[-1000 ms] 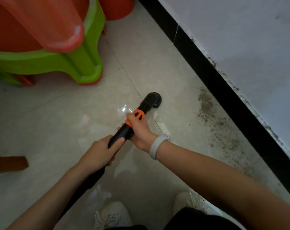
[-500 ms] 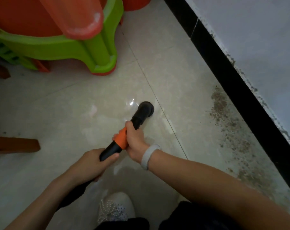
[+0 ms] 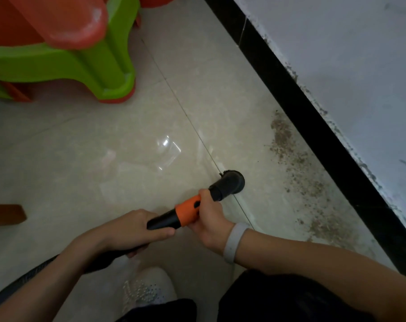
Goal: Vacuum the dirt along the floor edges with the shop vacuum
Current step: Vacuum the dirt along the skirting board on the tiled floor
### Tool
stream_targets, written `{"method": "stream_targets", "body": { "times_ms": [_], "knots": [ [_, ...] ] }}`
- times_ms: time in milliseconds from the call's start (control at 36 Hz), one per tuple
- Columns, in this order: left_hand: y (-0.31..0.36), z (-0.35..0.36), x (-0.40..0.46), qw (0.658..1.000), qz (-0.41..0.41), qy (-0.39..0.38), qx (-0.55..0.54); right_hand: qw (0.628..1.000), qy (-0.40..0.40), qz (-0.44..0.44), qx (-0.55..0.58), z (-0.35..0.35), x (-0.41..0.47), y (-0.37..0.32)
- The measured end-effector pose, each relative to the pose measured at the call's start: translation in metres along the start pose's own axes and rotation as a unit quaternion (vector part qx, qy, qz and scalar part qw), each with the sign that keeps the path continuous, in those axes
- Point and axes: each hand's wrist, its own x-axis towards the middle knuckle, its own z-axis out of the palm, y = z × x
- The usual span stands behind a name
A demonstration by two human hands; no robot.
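Both grips, left hand (image 3: 137,231) and right hand (image 3: 209,219), wrap the smooth vacuum wand (image 3: 185,212), its round nozzle (image 3: 230,184) seemingly touching glossy tile near gritty dirt (image 3: 297,173).

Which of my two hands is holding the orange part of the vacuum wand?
Your right hand, the one with the white wristband, grips the orange collar. Your left hand holds the black tube behind it.

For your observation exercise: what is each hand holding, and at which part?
Both grip the vacuum wand: the right hand at its orange collar, the left hand on the black tube just behind.
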Motion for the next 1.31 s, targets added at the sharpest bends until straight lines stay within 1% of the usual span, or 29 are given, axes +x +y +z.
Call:
{"method": "stream_targets", "body": {
  "times_ms": [56, 111, 167, 222, 278, 389, 472, 556, 611, 667, 806, 889, 1028, 1111, 1167, 1250, 1306],
  "knots": [
    [-0.002, -0.003, 0.001, 0.998, -0.003, 0.052, -0.018, 0.999, 0.005, -0.023, -0.025, 0.014, 0.009, -0.002],
    [-0.005, -0.006, 0.004, 0.991, -0.002, 0.130, -0.033, 0.997, -0.001, -0.049, -0.054, 0.030, 0.017, -0.009],
    [-0.005, -0.007, 0.008, 0.979, 0.011, 0.200, -0.025, 0.994, -0.017, -0.068, -0.080, 0.041, 0.023, -0.018],
    [0.001, -0.006, 0.013, 0.972, 0.022, 0.232, 0.000, 0.992, -0.021, -0.082, -0.095, 0.044, 0.028, -0.027],
    [0.011, -0.003, 0.019, 0.975, 0.026, 0.220, 0.003, 0.991, -0.019, -0.093, -0.089, 0.038, 0.029, -0.034],
    [0.033, 0.009, 0.032, 0.992, 0.028, 0.126, -0.014, 0.995, 0.028, -0.098, -0.025, 0.003, 0.029, -0.040],
    [0.046, 0.023, 0.041, 0.997, 0.038, 0.069, 0.022, 0.993, 0.062, -0.100, 0.017, -0.029, 0.028, -0.040],
    [0.058, 0.038, 0.051, 0.997, 0.055, 0.039, 0.048, 0.987, 0.089, -0.108, 0.074, -0.050, 0.026, -0.046],
    [0.066, 0.045, 0.057, 0.995, 0.057, 0.040, 0.065, 0.985, 0.093, -0.115, 0.089, -0.059, 0.025, -0.054],
    [0.071, 0.050, 0.062, 0.993, 0.056, 0.064, 0.087, 0.986, 0.081, -0.118, 0.086, -0.063, 0.024, -0.063],
    [0.068, 0.046, 0.059, 0.978, 0.047, 0.174, 0.102, 0.991, 0.041, -0.116, 0.051, -0.043, 0.029, -0.079],
    [0.056, 0.035, 0.053, 0.978, 0.042, 0.192, 0.068, 0.993, 0.016, -0.112, 0.025, -0.024, 0.038, -0.071],
    [0.038, 0.014, 0.037, 0.987, 0.018, 0.154, 0.049, 0.996, -0.020, -0.084, 0.006, -0.008, 0.042, -0.047],
    [0.035, 0.010, 0.031, 0.992, 0.019, 0.121, 0.020, 0.996, -0.050, -0.074, 0.003, -0.005, 0.039, -0.041],
    [0.035, 0.008, 0.026, 0.997, -0.001, 0.076, -0.011, 0.996, -0.068, -0.059, -0.021, 0.000, 0.037, -0.035],
    [0.029, 0.000, 0.017, 0.996, -0.061, -0.008, -0.067, 0.994, -0.096, -0.023, -0.041, 0.011, 0.032, -0.020],
    [0.019, -0.007, 0.010, 0.994, -0.080, -0.041, -0.062, 0.993, -0.115, -0.003, -0.040, 0.017, 0.030, -0.009]
  ]
}}
